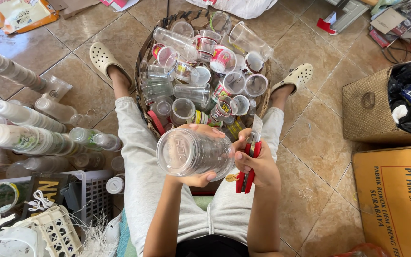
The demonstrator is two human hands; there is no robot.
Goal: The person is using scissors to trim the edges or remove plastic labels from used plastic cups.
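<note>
The left hand (200, 164) curls around a clear plastic cup (193, 152), fingers wrapped over its far side and thumb beneath, holding it on its side with the base turned toward the camera, just in front of the woven basket (144, 52) of mixed plastic cups. The right hand (258, 164), forearm rising from below, is clenched on a red-handled cutter (249, 162) whose blade points toward the basket, touching the cup's rim. Stacked cups (22, 138) lie on the tiled floor left of the basket.
</note>
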